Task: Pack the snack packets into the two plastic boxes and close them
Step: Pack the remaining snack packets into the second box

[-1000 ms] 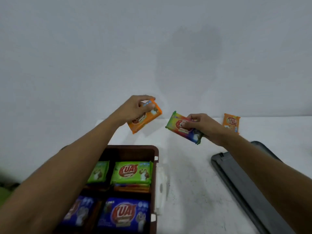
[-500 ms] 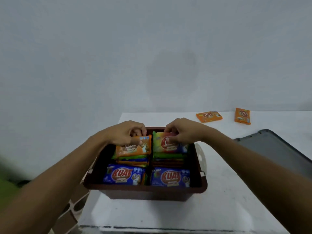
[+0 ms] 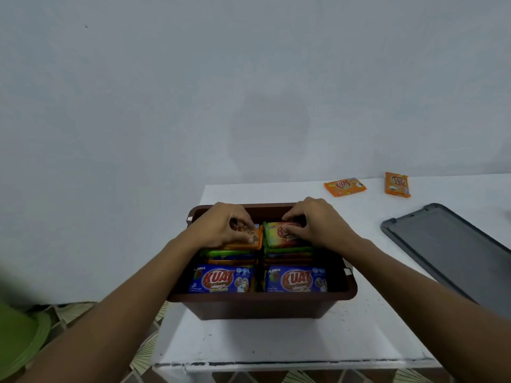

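In the brown plastic box (image 3: 262, 298), the left hand (image 3: 222, 228) pinches a flat orange snack packet (image 3: 256, 242) with curled fingers, while the right hand (image 3: 320, 226) likewise grips a green-and-red snack packet (image 3: 274, 239).

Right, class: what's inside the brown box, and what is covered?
In the brown box, two blue packets lie nearest. Behind, the left hand holds an orange packet and the right hand a multicoloured packet atop stacks showing only edges. Lower layers and the floor are covered.
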A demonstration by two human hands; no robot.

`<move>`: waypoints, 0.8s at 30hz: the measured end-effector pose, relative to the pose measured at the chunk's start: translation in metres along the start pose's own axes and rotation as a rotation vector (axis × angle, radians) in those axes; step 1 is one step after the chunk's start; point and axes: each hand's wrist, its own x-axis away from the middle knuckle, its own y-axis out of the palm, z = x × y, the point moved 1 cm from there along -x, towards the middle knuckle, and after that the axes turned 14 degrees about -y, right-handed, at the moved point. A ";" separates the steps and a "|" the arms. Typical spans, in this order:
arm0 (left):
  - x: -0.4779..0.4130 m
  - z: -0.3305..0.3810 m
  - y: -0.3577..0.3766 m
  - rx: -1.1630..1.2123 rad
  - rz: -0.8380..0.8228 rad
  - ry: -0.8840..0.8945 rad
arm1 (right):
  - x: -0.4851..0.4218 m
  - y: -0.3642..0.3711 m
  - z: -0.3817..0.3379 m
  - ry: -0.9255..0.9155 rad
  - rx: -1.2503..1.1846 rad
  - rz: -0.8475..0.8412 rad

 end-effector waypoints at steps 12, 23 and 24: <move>-0.001 -0.014 -0.009 -0.200 0.012 -0.007 | -0.006 0.002 0.004 0.007 0.072 -0.100; -0.023 0.020 -0.011 0.097 0.021 -0.058 | 0.011 -0.020 0.036 -0.068 -0.145 0.195; -0.030 0.031 -0.010 0.134 0.063 -0.042 | 0.016 -0.024 0.047 -0.047 -0.154 0.238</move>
